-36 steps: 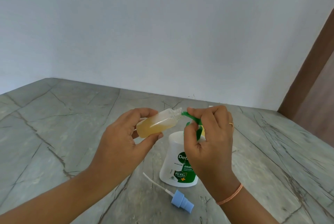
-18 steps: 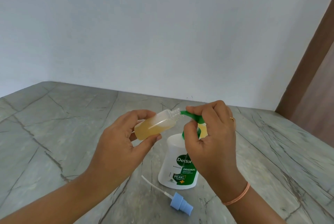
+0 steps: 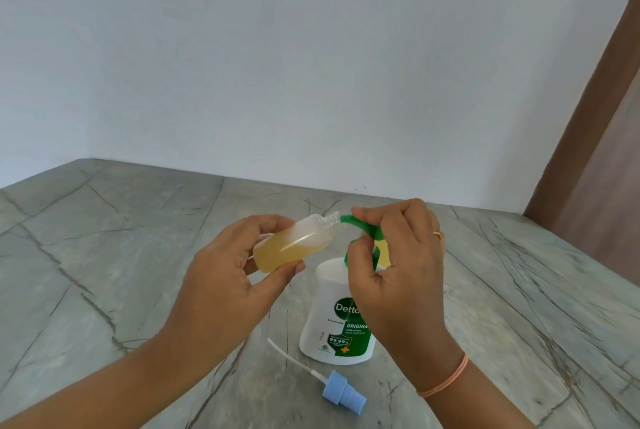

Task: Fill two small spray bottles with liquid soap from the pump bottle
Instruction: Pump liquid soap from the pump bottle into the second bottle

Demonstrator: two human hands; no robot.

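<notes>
Nothing moved: left hand [image 3: 221,276] still grips the bottle [image 3: 294,245] at the pump [image 3: 360,226], right hand [image 3: 398,262] curled over it. Looks half full, so more pumping is needed.

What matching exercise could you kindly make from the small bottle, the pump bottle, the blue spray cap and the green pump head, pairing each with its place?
Things:
1. small bottle
2. pump bottle
3. blue spray cap
4. green pump head

Places:
A. lying on the counter, nearest the camera
B. tilted in the left hand
C. standing on the counter
D. in the grip of the right hand

Pairs: 1-B, 2-C, 3-A, 4-D
</notes>
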